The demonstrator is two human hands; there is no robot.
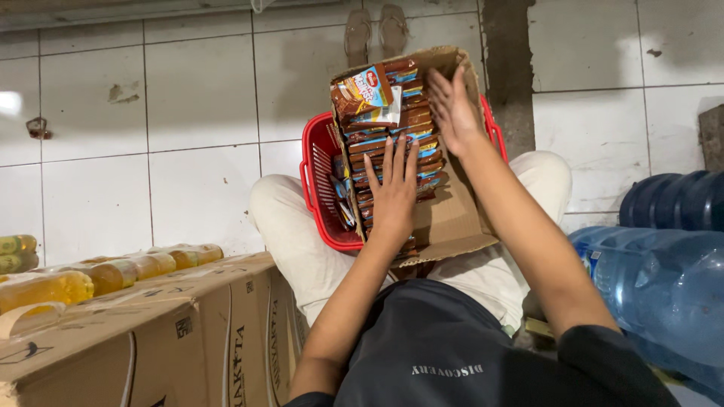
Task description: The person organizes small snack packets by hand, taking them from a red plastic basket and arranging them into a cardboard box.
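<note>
Blue water jugs [664, 279] at the right and cardboard cartons [151, 339] topped with oil bottles [113, 275] at the left flank a lap-held cardboard box [452, 218] in a red basket [320, 196], where the left hand [394, 192] lies flat, fingers spread, on brown snack packets [392, 120], the right hand [455, 113] open-fingered beside, lower packets hidden.

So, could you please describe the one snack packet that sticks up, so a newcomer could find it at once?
Start at the red basket on the person's lap, which holds an open cardboard box of brown and blue packets. At the box's far end, one snack packet lies face up on the row, while the others stand edge-on.
</note>
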